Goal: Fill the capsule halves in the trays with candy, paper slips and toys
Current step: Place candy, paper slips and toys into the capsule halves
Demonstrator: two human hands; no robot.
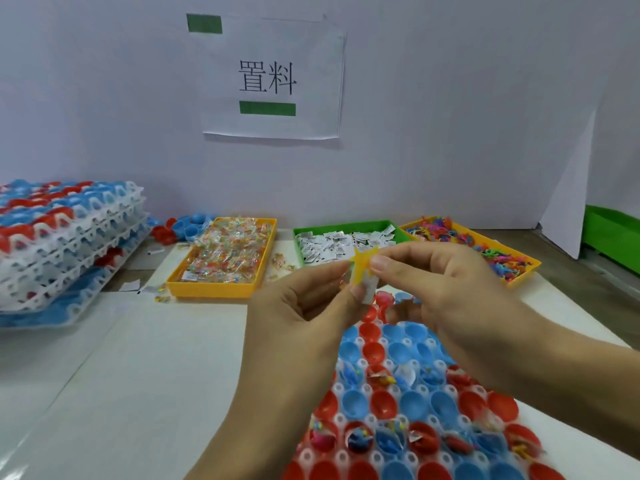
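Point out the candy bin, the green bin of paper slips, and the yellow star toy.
candy bin (pixel 207 289): head view, on its yellow front wall.
green bin (pixel 346 226): head view, on its far rim.
yellow star toy (pixel 362 259): head view, on the star's middle, between both hands' fingertips.

Bare table (pixel 145 358) left of tray (pixel 391 403); stacked trays (pixel 69 244) block far left.
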